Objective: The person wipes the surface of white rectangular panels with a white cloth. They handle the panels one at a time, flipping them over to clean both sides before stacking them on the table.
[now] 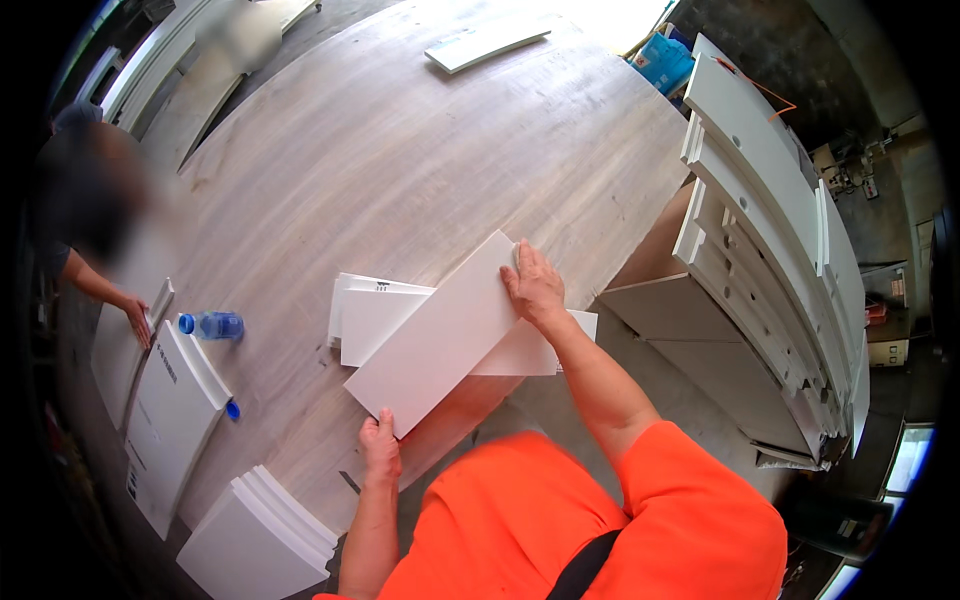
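Note:
A long white panel (440,335) lies slantwise above a small stack of similar white boards (383,311). My left hand (380,446) grips its near end at the lower corner, with the thumb on top and the other fingers mostly hidden. At the far end, my right hand (536,284) holds the right edge, its fingers bent over the corner. Part of the stack sticks out under my right forearm, past the edge of the wood-grain table (420,170). Whether the panel touches the boards below, I cannot tell.
Stacked white boards (170,420) and a blue-capped clear bottle (212,325) stand left, beside a co-worker's hand (138,318). More panels (262,535) lie near left. One board (487,45) rests at the far edge. Tall panel stacks (760,250) line the right.

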### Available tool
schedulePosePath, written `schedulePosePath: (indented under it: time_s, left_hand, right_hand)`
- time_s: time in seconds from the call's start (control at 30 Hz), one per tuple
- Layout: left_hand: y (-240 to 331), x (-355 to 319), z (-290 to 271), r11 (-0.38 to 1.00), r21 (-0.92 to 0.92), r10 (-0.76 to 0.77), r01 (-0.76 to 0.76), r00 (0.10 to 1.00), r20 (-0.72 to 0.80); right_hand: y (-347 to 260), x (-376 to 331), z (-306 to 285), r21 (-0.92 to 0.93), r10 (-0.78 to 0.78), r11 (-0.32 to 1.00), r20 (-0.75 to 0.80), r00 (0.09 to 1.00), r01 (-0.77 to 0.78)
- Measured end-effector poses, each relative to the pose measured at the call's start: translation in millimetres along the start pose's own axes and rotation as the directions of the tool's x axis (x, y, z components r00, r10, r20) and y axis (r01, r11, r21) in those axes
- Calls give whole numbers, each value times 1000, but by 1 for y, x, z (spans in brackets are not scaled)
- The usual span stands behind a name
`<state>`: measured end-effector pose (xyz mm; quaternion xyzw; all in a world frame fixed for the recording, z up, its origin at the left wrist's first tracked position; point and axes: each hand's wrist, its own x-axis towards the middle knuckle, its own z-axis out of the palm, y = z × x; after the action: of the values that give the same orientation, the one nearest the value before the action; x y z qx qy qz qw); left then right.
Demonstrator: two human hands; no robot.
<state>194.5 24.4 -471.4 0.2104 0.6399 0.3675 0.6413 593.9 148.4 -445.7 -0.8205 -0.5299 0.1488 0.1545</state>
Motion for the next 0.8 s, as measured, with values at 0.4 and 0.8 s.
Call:
schedulePosePath:
  time_s: [0.4,0.8]
  left_hand:
    - [22,6,-19,991,-111,-52,80,969,242]
    - [34,5,-7,799,-423,-201,428,853,482]
  right_hand:
    - [81,-20,-29,760,171,595,199,965,-262]
    - [-42,-58,-39,164,-246,942,-251,936,292]
